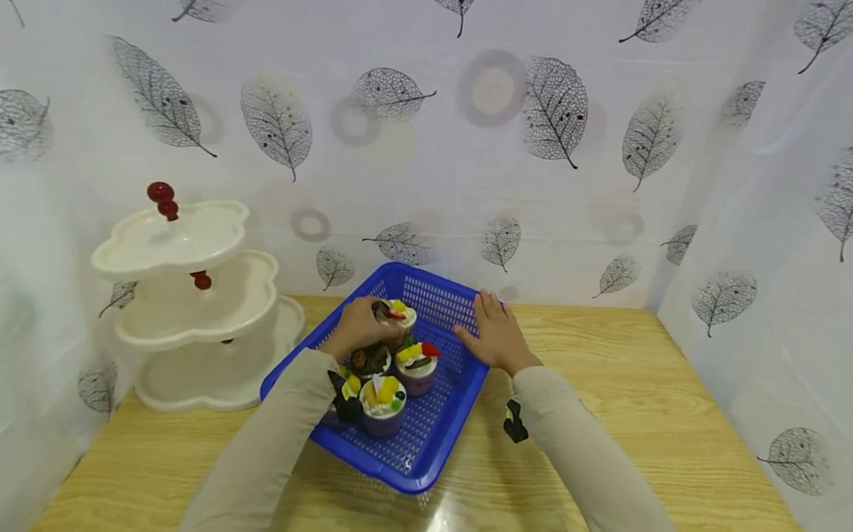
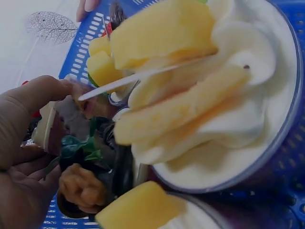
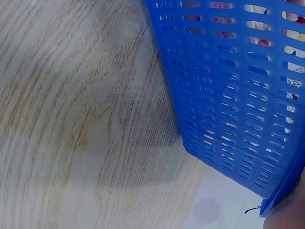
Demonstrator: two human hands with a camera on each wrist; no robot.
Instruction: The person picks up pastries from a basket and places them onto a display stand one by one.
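While my left hand (image 1: 357, 327) curls its thumb and fingers round a small dessert cup (image 1: 408, 319) topped with white cream and yellow and red pieces, my right hand (image 1: 498, 338) lies on the rim of a rectangular blue plastic basket with slotted walls (image 1: 450, 439), at the corner farthest from me, its fingers straight and its thumb spread wide; the held cup is inside the basket, to the left of my right hand.

Just on the near side of my left fingers sits a dark-topped cup (image 1: 370, 361), which the left wrist view shows with a brown walnut-like lump (image 2: 82, 187) and small green leaves (image 2: 78, 145); to the right of that, between my two hands, stands a purple cup with yellow and red pieces (image 1: 415, 374); closer to me than both hands is a purple cup with pale yellow chunks on white cream (image 1: 382, 413), and beside it, partly hidden by my left wrist, a further cup with yellow topping (image 1: 349, 385).

To the left of my left hand, outside the basket, rises a cream-white three-tier stand with scalloped plates (image 1: 198, 306) and red knobs (image 1: 161, 192); a light wood-grain worktop (image 1: 599, 371) spreads under the basket and to the right of my right hand; beyond both hands hangs a white sheet printed with grey leaves (image 1: 417, 190).
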